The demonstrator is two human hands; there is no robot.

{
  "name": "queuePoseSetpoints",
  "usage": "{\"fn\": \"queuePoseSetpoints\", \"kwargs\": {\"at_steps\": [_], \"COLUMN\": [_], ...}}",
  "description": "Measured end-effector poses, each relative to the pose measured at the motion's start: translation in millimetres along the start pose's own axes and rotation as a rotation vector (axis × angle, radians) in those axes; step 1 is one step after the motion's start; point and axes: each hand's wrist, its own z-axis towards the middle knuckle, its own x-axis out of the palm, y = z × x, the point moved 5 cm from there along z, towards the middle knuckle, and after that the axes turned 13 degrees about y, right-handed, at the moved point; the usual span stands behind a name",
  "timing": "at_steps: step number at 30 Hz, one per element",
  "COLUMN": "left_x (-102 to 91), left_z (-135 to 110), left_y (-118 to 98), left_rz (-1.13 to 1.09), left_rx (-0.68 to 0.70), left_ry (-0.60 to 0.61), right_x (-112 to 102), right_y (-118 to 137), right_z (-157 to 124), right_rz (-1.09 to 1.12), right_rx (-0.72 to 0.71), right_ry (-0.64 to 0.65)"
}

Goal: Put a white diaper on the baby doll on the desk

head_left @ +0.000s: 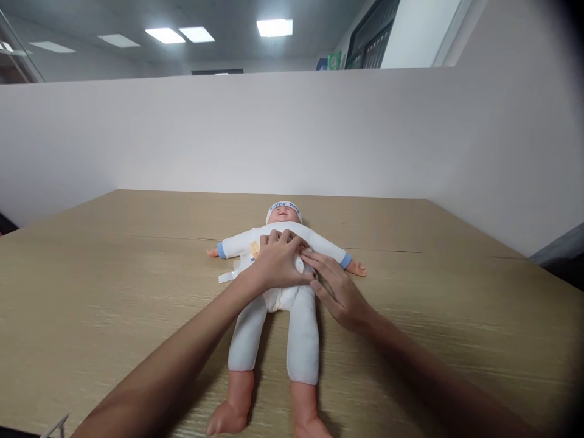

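Note:
A baby doll (303,347) in a white suit with blue cuffs lies on its back, feet towards me and arms spread. Around its hips is a white diaper (279,299), with a loose tab (227,277) sticking out on the left. My left hand (280,261) lies across the diaper's front at the waist, its fingers bent over the upper edge and its thumb pointing right. On the doll's right-hand side in view, my right hand (338,292) has its fingers and thumb at the diaper's side edge, close to the left thumb. The fingertips partly hide that edge.
The doll rests on a wide wooden table (137,304) with thin seams across it. A white partition wall (274,134) rises behind the far edge and continues along the right. A thin light-coloured object (55,426) shows at the bottom left.

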Motion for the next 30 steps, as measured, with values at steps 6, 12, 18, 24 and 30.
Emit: {"fn": "queuePoseSetpoints", "kwargs": {"at_steps": [6, 12, 18, 24, 30], "left_x": [-9.8, -12.8, 22.2, 33.4, 32.2], "left_z": [-9.2, -57.1, -88.8, -92.3, -96.0], "left_y": [3.0, 60.8, 134.6, 153.8, 153.0], "left_rz": [-0.19, -0.553, -0.268, -0.119, -0.091], "left_rx": [0.083, 0.104, -0.035, -0.28, -0.385], "left_ry": [-0.016, -0.328, -0.201, -0.155, -0.039], "right_x": [3.7, 4.3, 1.1, 6.0, 30.7], "right_y": [-6.2, -7.4, 4.0, 26.1, 17.2], "right_z": [-1.7, -4.6, 2.1, 69.1, 149.7], "right_rz": [-0.048, -0.11, -0.242, -0.111, -0.262], "right_rx": [-0.079, -0.102, -0.109, 0.001, 0.05], "right_ry": [0.052, 0.031, 0.023, 0.092, 0.478]}}
